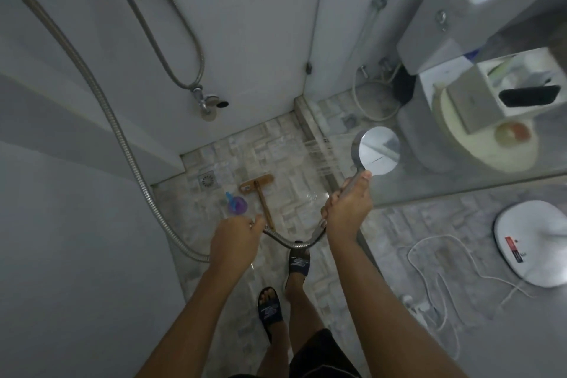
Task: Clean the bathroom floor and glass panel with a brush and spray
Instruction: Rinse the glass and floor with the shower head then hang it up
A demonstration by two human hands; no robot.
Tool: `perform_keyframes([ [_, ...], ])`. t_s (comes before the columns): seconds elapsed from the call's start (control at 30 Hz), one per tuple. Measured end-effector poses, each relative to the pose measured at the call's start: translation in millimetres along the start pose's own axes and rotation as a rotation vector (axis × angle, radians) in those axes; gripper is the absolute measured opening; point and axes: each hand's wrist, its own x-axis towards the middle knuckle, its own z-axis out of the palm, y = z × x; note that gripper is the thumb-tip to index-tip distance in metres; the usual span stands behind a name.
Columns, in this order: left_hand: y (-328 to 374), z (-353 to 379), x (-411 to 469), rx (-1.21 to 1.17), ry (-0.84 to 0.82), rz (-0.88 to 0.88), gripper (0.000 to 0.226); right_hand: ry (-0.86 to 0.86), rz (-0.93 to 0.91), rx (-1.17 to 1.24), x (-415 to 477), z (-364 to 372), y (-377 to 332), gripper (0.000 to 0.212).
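Tiled floor (245, 144) — brush (263, 198), spray bottle (236, 205)

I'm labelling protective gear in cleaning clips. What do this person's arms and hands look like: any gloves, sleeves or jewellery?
The left arm and right arm are bare as far as the frame edge, with no sleeve in view. The left hand and right hand wear no gloves, and no watch, bracelet or ring shows. No markings are visible on either arm.
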Motion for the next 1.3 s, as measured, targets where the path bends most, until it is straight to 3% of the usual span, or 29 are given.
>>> perform_keyframes([
  [0.4,63,-1,98,-0.028,0.043,0.027,0.056,-0.058,-0.075,-0.004,99,70,-39,0.052],
  [0.63,93,-16,143,-0.047,0.063,-0.025,0.057,-0.056,-0.093,-0.003,145,128,-58,0.066],
  [0.8,101,-25,171,-0.047,0.085,-0.036,0.055,-0.061,-0.1,0.015,169,166,-65,0.057],
  [1.3,54,-46,157,-0.044,0.156,-0.067,0.059,-0.211,0.2,0.009,145,185,-32,0.058],
])
